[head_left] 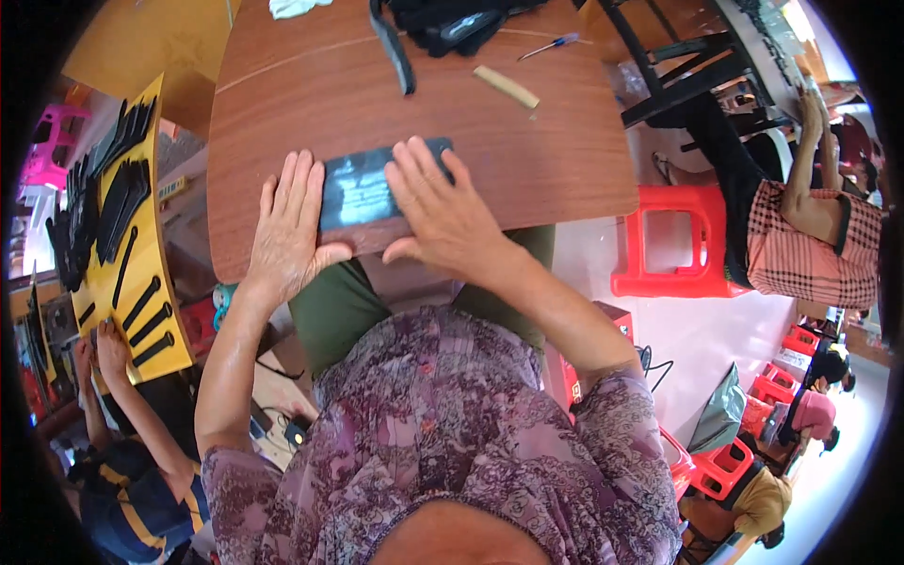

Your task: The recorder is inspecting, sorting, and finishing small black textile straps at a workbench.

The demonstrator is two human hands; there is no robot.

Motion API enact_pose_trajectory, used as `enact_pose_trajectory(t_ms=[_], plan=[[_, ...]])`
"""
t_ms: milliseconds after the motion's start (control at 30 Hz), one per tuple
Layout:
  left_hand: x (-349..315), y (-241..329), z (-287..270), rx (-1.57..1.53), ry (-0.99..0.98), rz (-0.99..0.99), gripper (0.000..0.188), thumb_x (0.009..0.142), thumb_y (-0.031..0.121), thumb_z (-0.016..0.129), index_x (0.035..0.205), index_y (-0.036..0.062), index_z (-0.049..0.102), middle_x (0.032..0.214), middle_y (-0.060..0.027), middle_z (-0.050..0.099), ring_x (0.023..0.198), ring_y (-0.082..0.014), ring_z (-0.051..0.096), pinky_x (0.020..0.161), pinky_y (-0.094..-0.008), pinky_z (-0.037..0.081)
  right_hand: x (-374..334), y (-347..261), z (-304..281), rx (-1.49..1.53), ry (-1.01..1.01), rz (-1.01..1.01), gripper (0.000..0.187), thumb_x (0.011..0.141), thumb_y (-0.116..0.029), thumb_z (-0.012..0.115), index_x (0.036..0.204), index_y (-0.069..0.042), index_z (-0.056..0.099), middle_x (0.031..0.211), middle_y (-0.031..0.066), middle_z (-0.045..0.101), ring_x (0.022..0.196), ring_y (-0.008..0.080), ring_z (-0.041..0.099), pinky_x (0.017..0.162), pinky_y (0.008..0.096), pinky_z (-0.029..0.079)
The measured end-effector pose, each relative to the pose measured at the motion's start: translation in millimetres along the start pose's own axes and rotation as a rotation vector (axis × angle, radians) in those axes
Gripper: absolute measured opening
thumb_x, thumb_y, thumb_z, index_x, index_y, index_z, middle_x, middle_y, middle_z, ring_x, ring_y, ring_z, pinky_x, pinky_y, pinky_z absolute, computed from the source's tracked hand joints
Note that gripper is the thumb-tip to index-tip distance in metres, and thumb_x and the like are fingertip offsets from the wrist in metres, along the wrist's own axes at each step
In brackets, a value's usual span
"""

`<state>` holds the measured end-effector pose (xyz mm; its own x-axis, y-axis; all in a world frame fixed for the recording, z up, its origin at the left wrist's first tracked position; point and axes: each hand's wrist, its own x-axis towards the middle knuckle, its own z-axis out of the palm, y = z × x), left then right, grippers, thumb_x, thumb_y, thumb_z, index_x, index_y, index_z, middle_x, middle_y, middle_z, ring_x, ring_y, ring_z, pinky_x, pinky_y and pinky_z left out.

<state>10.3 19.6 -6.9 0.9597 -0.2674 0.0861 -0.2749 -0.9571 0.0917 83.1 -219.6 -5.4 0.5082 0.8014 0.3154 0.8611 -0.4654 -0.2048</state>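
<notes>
A dark, glossy flat rectangle (356,191) lies on the brown wooden table (282,94) near its front edge, with light reflecting off it; its exact kind I cannot make out. My left hand (290,224) rests flat on the tabletop along the rectangle's left edge, fingers stretched out and thumb apart. Over the right part of the rectangle lies my right hand (441,215), palm down with its fingers extended, hiding some of that side. Neither hand grips anything.
Farther back are a black fabric bundle (457,28), a dark strap (394,52), a beige strip (507,87) and a pen (550,46). A red stool (673,202) stands right. Leftward, another person's hands (110,350) work at a yellow table (162,273) with several black strips.
</notes>
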Motion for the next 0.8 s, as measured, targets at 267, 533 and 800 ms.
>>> enact_pose_trajectory(t_ms=[267, 533, 800], plan=[[4, -14, -12, -0.135, 0.093, -0.081, 0.071, 0.083, 0.051, 0.053, 0.136, 0.0058, 0.039, 0.135, -0.0145, 0.044, 0.127, -0.0321, 0.038, 0.105, -0.0511, 0.024, -18, 39, -24, 0.015, 0.293, 0.300, 0.048, 0.078, -0.025, 0.068, 0.117, -0.002, 0.053, 0.110, 0.0137, 0.060, 0.097, 0.0295, 0.054, 0.083, 0.0410, 0.036], [21, -41, -26, -0.558, 0.146, -0.646, 0.029, 0.090, 0.024, 0.055, 0.107, 0.0012, 0.059, 0.077, -0.0079, 0.063, 0.065, -0.0176, 0.061, 0.059, -0.0291, 0.049, -38, 42, -22, 0.134, 0.397, 0.425, 0.026, 0.075, -0.005, 0.066, 0.101, 0.001, 0.061, 0.096, 0.0129, 0.064, 0.084, 0.0303, 0.055, 0.076, 0.0391, 0.042], [27, -40, -24, -0.893, 0.048, -0.783, 0.030, 0.075, 0.022, 0.070, 0.094, -0.0006, 0.064, 0.074, -0.0067, 0.064, 0.060, -0.0122, 0.056, 0.056, -0.0277, 0.045, -33, 49, -17, 0.149, 0.440, 0.375, 0.026, 0.075, -0.002, 0.065, 0.101, 0.001, 0.061, 0.096, 0.0146, 0.063, 0.083, 0.0313, 0.055, 0.074, 0.0380, 0.044]])
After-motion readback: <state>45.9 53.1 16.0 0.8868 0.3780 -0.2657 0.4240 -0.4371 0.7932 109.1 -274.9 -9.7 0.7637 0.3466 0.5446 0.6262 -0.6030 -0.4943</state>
